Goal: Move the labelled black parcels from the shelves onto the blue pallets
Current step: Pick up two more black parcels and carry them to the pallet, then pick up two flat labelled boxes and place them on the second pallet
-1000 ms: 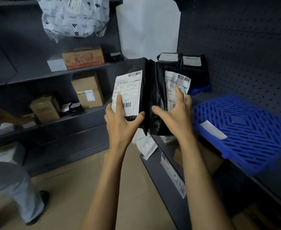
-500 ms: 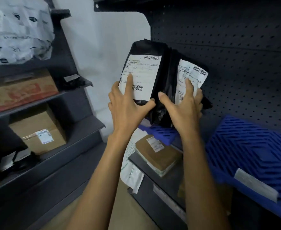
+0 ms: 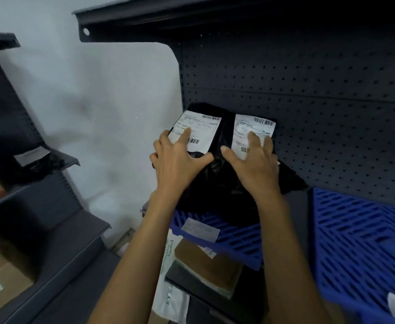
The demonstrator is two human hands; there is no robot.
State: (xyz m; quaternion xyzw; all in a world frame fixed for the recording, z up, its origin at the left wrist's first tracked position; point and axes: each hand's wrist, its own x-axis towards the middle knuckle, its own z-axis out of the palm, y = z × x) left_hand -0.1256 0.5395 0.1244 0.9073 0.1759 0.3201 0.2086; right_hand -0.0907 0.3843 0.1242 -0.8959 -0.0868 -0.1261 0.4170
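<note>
Covering the lower halves of two black parcels (image 3: pixel 217 183), the left hand (image 3: pixel 177 164) and right hand (image 3: pixel 253 167) each lie spread, fingers splayed, on a white label. Whether they grasp or only press is unclear. The parcels lean against the pegboard (image 3: pixel 320 101) on the left blue pallet (image 3: pixel 236 239); brown boxes (image 3: pixel 205 263) sit below.

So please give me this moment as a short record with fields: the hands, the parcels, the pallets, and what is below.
left hand: flat on left black plastic parcel with white label
right hand: flat on right black plastic parcel with white label
parcels: side by side, leaning against dark pegboard back panel
near blue slatted plastic pallet: under the parcels
second blue pallet: to the right, only a small label
shelf below: brown cardboard package
</note>
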